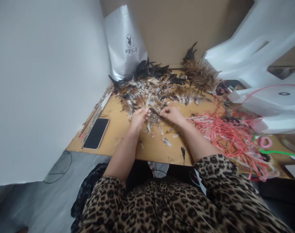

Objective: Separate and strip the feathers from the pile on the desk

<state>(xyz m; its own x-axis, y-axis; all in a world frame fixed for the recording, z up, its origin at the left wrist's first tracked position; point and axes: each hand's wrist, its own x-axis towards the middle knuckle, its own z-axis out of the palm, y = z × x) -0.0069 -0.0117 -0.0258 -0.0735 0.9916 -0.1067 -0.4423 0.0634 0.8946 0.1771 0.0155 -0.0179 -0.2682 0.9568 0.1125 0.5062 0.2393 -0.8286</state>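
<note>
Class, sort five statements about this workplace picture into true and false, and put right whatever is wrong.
1. A phone lies on the table, to the left of the left hand. True.
2. The phone's screen is brightly lit. False: it is dark.
3. A silvery bag stands behind the feathers. True.
4. The tangled red strips lie beside the phone. False: the red strips lie on the right side of the table, the phone on the left.
5. A glove covers the right hand. False: the right hand is bare.
</note>
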